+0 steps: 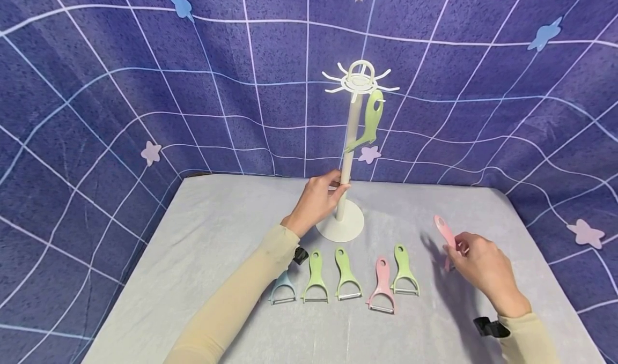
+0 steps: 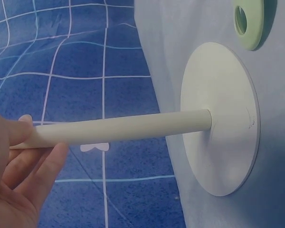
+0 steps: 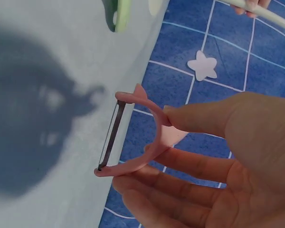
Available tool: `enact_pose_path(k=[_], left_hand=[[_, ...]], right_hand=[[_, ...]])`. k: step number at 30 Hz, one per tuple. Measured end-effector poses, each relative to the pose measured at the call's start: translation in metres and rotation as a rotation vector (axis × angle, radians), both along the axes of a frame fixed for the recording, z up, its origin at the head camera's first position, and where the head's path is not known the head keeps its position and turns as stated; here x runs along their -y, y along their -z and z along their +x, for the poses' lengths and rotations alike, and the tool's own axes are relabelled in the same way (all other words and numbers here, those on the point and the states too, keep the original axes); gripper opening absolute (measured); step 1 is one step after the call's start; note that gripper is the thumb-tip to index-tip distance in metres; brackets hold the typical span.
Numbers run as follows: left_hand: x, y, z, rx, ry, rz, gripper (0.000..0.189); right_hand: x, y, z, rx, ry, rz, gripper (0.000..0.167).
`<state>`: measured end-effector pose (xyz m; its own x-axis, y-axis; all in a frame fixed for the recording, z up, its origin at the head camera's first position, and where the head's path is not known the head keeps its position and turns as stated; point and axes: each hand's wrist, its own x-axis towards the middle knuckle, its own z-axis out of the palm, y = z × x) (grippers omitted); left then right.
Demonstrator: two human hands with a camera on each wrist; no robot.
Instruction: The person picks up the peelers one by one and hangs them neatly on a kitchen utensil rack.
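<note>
My left hand [image 1: 316, 200] grips the pole of a cream hook stand [image 1: 339, 228], whose round base sits on the table. In the left wrist view, thumb and fingers wrap the pole [image 2: 123, 129]. One green peeler [image 1: 373, 118] hangs from a hook at the top right of the stand. Over the table's right side, my right hand [image 1: 485, 267] pinches a pink peeler [image 1: 444, 231], its handle pointing up. The right wrist view shows that peeler's blade [image 3: 112, 134] facing away from the palm, with thumb and fingers at the neck.
In front of the stand lie several peelers: a blue one [image 1: 284, 288] partly behind my left sleeve, green ones [image 1: 316, 270], and another pink one [image 1: 382, 278]. A purple grid-patterned cloth [image 1: 270, 85] rises behind and beside the grey table [image 1: 203, 230].
</note>
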<state>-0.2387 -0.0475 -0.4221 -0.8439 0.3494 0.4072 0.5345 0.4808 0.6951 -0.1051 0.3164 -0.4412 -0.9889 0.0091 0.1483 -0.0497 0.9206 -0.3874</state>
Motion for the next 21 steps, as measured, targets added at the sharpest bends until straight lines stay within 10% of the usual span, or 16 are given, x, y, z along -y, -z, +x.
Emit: enact_pose_path(k=[21], left_hand=[[0.000,0.000,0.001,0.006,-0.005,-0.003,0.017]], right_hand=[[0.009,-0.028,-0.016,-0.197,0.000,-0.065,0.024]])
